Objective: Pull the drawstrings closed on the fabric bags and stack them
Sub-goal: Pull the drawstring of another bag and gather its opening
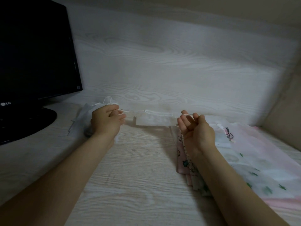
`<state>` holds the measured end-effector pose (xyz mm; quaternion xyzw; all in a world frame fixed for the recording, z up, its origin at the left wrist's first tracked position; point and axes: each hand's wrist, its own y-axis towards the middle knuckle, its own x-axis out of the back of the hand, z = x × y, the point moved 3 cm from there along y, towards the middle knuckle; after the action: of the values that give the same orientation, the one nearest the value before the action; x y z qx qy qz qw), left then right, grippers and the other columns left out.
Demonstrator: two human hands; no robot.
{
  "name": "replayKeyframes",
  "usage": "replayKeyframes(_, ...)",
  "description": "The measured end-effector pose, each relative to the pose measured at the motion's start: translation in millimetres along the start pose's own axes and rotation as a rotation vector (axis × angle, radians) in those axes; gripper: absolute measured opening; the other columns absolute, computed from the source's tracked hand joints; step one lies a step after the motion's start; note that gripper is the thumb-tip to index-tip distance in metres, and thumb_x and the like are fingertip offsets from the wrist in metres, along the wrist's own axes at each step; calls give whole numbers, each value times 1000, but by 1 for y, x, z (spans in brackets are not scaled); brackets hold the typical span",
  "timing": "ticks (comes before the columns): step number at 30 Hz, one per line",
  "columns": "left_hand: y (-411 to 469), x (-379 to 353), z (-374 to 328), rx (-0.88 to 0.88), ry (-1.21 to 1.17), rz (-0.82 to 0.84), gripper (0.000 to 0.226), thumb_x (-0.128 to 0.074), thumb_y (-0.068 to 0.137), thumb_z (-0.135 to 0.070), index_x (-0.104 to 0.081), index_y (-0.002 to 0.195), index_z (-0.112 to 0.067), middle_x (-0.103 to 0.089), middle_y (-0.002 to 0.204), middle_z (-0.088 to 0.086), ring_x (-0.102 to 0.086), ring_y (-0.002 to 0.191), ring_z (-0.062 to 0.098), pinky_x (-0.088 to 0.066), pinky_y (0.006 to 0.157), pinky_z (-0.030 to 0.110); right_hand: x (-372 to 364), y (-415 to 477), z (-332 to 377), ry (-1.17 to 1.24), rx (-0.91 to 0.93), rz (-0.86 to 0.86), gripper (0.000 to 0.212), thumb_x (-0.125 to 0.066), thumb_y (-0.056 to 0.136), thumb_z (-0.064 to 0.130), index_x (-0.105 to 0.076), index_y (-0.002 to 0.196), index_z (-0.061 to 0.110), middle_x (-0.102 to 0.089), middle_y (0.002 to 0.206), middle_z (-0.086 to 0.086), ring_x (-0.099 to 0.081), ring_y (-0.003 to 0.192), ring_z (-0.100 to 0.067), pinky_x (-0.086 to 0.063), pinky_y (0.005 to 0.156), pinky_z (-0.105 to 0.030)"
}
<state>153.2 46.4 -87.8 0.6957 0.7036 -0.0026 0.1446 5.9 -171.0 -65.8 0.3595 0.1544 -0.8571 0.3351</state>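
Note:
A small white fabric bag (154,119) hangs between my two hands, just above the desk near the back wall. My left hand (106,122) pinches its white drawstring (123,110) on the left side. My right hand (195,129) pinches the other drawstring end (187,114) on the right, palm turned up. The strings run taut to the bag's gathered top. More white bags (88,111) lie bunched behind my left hand. Under my right forearm lies a pile of printed bags: a pink one (183,162) and a translucent one with green leaves (254,168).
A black LG monitor (32,54) on its round stand (27,123) fills the left side. The pale wood-grain desk (130,176) meets a matching back wall (162,62). A beige side wall (286,111) closes the right. A dark cord (229,133) lies on the right pile.

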Motion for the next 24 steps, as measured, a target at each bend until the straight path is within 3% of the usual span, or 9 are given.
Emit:
replayKeyframes(4,-1,-2,-2,115,-213,13,25,-50,106,9,-64,126,7,-70,115,20,-76,97,27,-63,89,35,1,1,-1,56,-39,-38,31,-31,114,24,-49,93,11,-69,95,-23,-77,62,-23,-60,51,-32)
replayKeyframes(9,0,-9,-7,337,-535,7,28,-36,107,8,-59,96,-3,-59,87,13,-77,80,27,-64,87,47,4,4,-6,-98,-43,-72,22,-45,110,20,-57,97,6,-58,68,-8,-72,60,-19,-61,58,-32)
replayKeyframes(11,0,-12,-8,374,-544,-14,30,-36,107,5,-56,89,-8,-50,74,7,-60,61,17,-64,74,42,3,5,-9,-179,-52,-69,20,-49,106,18,-58,92,6,-56,57,-4,-59,52,-14,-55,55,-27)
replayKeyframes(13,1,-12,-8,307,-377,-21,33,-33,103,6,-56,89,-13,-47,71,4,-40,50,13,-51,56,31,1,6,-11,-244,-36,-61,22,-52,105,20,-59,89,8,-52,54,0,-47,48,-11,-46,50,-24)
replayKeyframes(15,2,-11,-8,153,-166,16,35,-33,100,7,-59,92,-15,-49,75,3,-37,51,11,-38,49,27,0,6,-11,-308,12,-51,22,-51,106,22,-58,89,9,-52,52,2,-43,49,-11,-40,49,-24)
replayKeyframes(20,0,-10,-12,-276,366,54,30,-43,99,-2,-68,95,-18,-60,75,-3,-53,67,18,-38,61,32,0,4,-9,-386,117,-90,29,-45,109,24,-57,87,10,-50,51,1,-43,48,-12,-38,51,-27)
replayKeyframes(24,-9,-11,-12,-457,658,2,24,-44,99,3,-65,96,-10,-63,82,0,-57,82,22,-35,72,28,2,8,-11,-484,187,-161,31,-40,109,27,-56,87,14,-56,72,-6,-54,60,-18,-51,66,-37)
